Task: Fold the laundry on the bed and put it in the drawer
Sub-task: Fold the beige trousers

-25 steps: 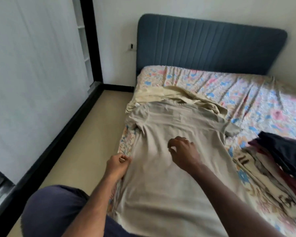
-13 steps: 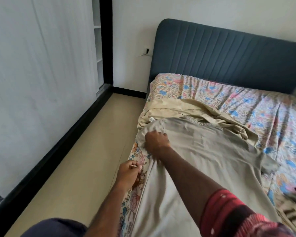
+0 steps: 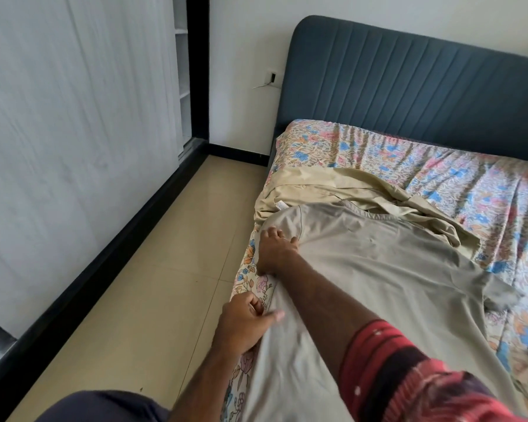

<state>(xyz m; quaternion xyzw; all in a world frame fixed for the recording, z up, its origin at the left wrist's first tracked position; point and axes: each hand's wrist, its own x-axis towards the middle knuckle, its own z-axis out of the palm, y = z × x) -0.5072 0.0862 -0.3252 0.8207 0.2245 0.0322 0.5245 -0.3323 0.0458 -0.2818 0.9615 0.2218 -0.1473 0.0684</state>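
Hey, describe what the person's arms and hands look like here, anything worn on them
Both hands are bare: no gloves, rings or watch visible on the left hand or the right hand. The right arm has a short red sleeve with dark stripes and small white specks, leaving the forearm uncovered. The left forearm is bare; no sleeve shows.

Grey t-shirt's [image 3: 363,269] lower hem past the bottom edge, its far sleeve blurred.

This is a bedroom in a home. A bed [image 3: 439,166] with a flowered sheet [image 3: 363,147] and a padded blue headboard [image 3: 409,86] stands against a white wall, with clothes [image 3: 378,263] spread on it, a tiled floor [image 3: 165,269] alongside and a white wardrobe door [image 3: 73,117] opposite.
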